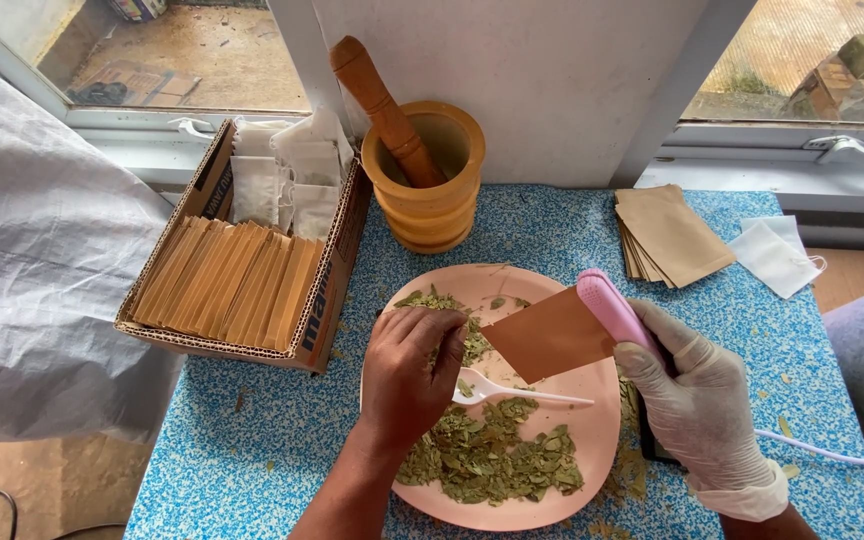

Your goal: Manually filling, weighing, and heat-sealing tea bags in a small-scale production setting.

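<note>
— Right hand (704,400), gloved, clamped around pink sealer (617,318); sealer pinching brown pouch (550,335) above pink plate (497,400).
— Left hand (407,375), bare, loosely curled, gripping nothing, at nine o'clock of pouch, over dried leaves (487,460).
— Risk?
— Possibly crooked seal; pouch unsupported, likely to slip.

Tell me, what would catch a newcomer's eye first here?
Probably the pink plate of dried green leaves at the centre, where a gloved right hand clamps a pink sealer on a brown sachet. Behind stands a wooden mortar with its pestle.
</note>
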